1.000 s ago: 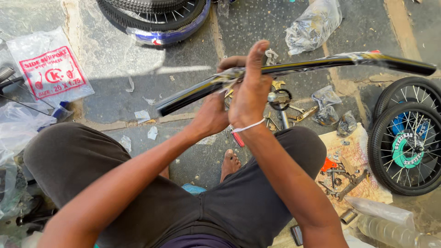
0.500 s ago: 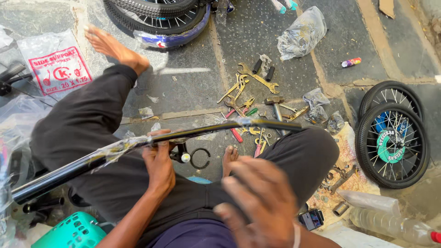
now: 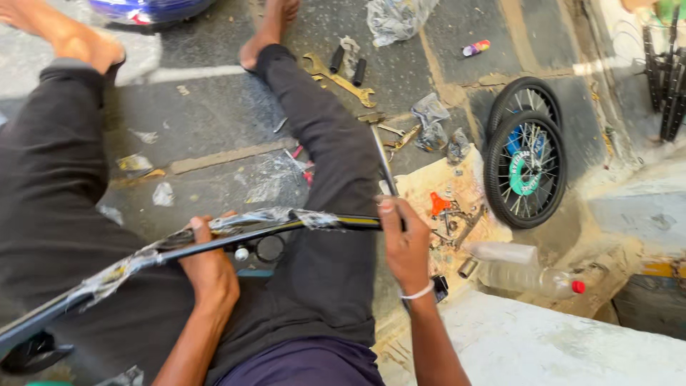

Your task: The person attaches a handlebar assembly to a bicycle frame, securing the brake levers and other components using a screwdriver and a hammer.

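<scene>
**Both hands grip a wrapped black bar across the lap**

A long black bar (image 3: 214, 239), partly covered in clear plastic wrap, lies slantwise across the seated person's dark-trousered legs, its low end toward the lower left. The left hand (image 3: 207, 268) is clenched around its middle; the right hand (image 3: 404, 243) grasps its upper end, with a thin rod (image 3: 384, 161) running up from the thumb. Just right of that hand, small metal parts litter a sheet of cardboard (image 3: 429, 182). Beyond lie two small spoked wheels (image 3: 525, 154) and a plastic bottle (image 3: 529, 275) with a red cap. A brass-coloured spanner (image 3: 343, 80) rests on the paved ground near the right foot.
</scene>
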